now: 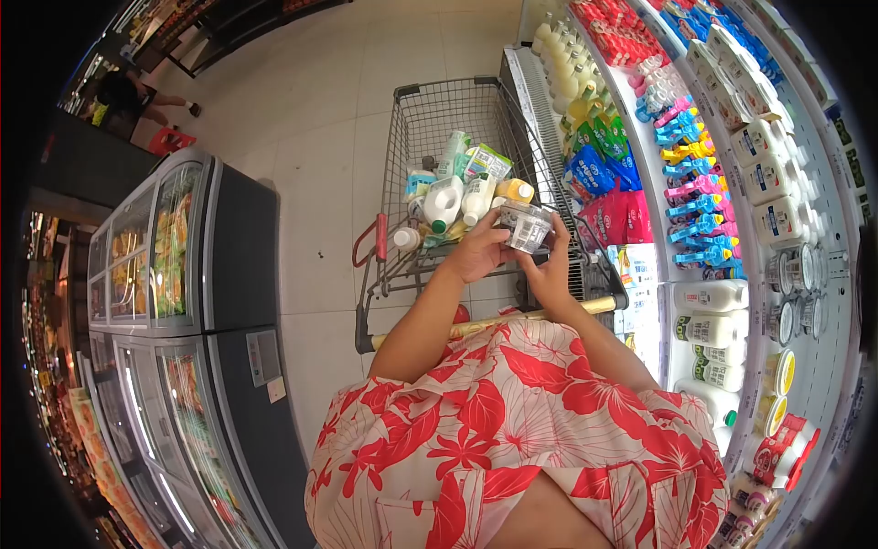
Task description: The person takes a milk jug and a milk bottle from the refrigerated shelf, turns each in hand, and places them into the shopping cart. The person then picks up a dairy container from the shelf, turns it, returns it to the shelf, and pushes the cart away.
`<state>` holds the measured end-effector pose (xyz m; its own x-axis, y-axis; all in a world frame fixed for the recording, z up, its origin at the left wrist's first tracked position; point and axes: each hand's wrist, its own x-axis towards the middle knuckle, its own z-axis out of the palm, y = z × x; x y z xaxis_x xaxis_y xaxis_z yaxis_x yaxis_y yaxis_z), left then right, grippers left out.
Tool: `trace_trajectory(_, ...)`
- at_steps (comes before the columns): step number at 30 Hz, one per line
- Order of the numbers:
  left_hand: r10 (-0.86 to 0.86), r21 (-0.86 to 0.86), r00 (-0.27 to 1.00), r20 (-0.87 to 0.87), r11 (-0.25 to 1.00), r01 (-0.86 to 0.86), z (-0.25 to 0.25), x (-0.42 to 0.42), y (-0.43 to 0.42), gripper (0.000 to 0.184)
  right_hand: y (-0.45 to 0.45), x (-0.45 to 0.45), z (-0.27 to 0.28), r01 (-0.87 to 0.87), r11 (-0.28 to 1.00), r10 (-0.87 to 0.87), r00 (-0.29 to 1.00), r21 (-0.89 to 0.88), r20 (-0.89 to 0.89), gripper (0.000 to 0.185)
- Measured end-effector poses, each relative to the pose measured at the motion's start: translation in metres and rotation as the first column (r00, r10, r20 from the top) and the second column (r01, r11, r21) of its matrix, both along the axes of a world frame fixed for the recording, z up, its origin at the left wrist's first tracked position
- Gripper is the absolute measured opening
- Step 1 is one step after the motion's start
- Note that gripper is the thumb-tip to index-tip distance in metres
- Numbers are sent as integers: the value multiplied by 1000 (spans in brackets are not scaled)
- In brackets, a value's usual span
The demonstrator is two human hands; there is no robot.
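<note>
Both hands hold a small clear plastic tub with dark and white printing, above the near end of a wire shopping cart. My left hand grips the tub's left side, thumb across its front. On the other side, my right hand has its fingers around the right edge and bottom. Its contents cannot be made out. Just beyond it in the cart lie a white jug with a green cap, a white bottle, an orange-yellow bottle, a green-and-white packet and other packages.
Refrigerated shelves on the right carry similar clear tubs, milk bottles, and colourful pouches. A glass-door freezer stands left across the tiled aisle. The cart's yellow handle crosses before my body. A person is far left.
</note>
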<state>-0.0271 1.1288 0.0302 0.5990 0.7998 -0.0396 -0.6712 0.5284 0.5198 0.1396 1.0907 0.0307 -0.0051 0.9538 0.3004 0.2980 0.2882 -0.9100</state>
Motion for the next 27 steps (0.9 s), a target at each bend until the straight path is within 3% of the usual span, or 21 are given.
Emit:
trace_trajectory(12, -8, 14, 1000, -29, 1000, 8, 1, 0, 0, 70, 0, -2, -3, 21, 1000, -21, 1000, -8, -15, 81)
trace_trajectory(18, -1, 17, 998, -56, 1000, 2, -1, 1, 0, 72, 1, 0, 0, 31, 999, -31, 999, 12, 26, 80)
trace_trajectory(20, -1, 21, 998, -59, 1000, 2, -2, 1, 0, 72, 2, 0, 1, 42, 995, -52, 991, 85, 120, 82)
trace_trajectory(27, -13, 68, 999, -46, 998, 16, -9, 1, 3, 75, 1, -1, 10, 43, 997, -48, 996, 63, 79, 79)
